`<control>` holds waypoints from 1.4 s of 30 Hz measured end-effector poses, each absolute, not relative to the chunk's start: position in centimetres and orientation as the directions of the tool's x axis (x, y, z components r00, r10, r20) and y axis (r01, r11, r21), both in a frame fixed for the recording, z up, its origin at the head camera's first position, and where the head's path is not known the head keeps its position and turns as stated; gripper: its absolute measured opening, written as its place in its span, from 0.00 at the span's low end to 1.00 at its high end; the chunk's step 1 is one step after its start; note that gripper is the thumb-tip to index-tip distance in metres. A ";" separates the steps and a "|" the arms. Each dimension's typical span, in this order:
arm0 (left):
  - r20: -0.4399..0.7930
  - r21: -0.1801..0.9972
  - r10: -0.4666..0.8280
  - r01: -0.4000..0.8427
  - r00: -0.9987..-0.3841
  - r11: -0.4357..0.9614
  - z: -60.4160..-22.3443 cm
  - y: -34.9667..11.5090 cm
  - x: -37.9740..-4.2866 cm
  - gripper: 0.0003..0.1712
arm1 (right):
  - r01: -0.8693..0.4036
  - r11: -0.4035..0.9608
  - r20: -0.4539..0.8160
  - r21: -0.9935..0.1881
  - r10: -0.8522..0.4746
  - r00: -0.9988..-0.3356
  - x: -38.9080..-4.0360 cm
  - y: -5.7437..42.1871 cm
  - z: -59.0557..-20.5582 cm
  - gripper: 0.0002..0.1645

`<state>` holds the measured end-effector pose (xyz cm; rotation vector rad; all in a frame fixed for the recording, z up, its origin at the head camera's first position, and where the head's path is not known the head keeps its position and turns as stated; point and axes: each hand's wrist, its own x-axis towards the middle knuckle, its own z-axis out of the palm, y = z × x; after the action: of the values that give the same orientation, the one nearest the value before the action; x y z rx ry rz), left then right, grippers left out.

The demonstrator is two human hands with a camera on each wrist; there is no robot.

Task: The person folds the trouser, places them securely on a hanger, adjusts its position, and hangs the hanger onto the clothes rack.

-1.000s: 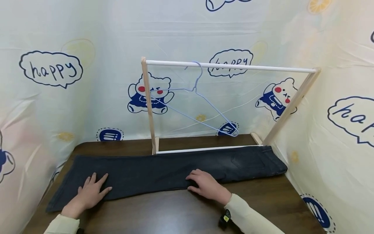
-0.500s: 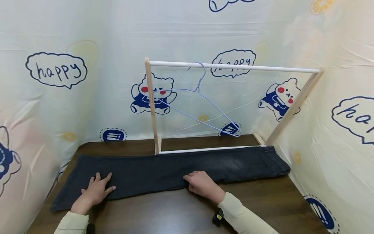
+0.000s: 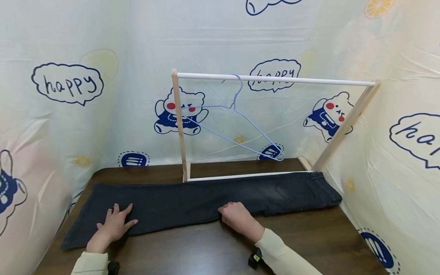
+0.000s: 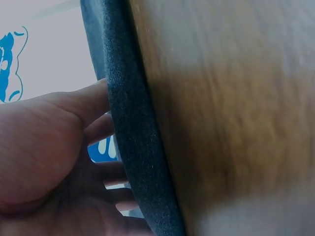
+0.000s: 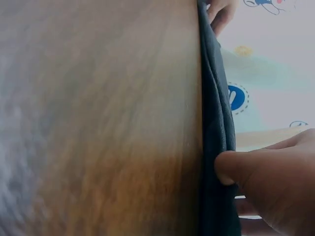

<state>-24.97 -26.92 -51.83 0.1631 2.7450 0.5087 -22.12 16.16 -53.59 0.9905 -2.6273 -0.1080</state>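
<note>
Trousers (image 3: 203, 204), dark and folded lengthwise, lie flat across the table (image 3: 185, 248) in front of you, with the leg end at the left and the waistband (image 3: 330, 190) at the right. Your left hand (image 3: 115, 225) comes in from the near left and rests palm down on the left part of them, its fingers fairly straight and spread wide, gripping nothing. Your left thumb points right, close to the near edge of the cloth. Your right forearm reaches in from the near right and angles toward the far left. Your right hand (image 3: 237, 217) sits at the near edge, right of the middle, with its fingers curled and pinching that edge; the right wrist view shows your thumb pressed against the fabric.

Compared with a second ago, your right fingers are drawn in tighter, where the thumb stands apart in the earlier frame. Your left hand stays spread on the same part of the trousers. They keep their place just in front of the rack (image 3: 180, 122), and the blue hanger (image 3: 234, 103) hangs on the top bar as before. The whole head view sits slightly farther right.
</note>
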 end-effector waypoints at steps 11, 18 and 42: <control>-0.323 0.401 0.163 0.021 -0.932 0.916 -52.0 -26.9 -25.5 0.49 | -0.571 0.813 0.286 0.115 -0.577 -0.765 -22.1 15.6 -53.4 0.11; -0.334 0.442 0.164 -0.001 -0.928 0.897 -52.3 -26.9 -25.6 0.51 | -0.493 0.867 0.294 0.073 -0.491 -0.820 -22.1 15.8 -54.0 0.11; -0.373 0.511 0.137 -0.080 -0.918 0.856 -52.0 -27.1 -25.4 0.54 | -0.073 0.993 0.280 -0.090 -0.045 -0.959 -20.6 26.8 -52.8 0.29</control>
<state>-25.45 -27.11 -51.97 0.0416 2.6294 0.7484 -20.61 26.84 -52.75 0.0868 -2.8553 0.1433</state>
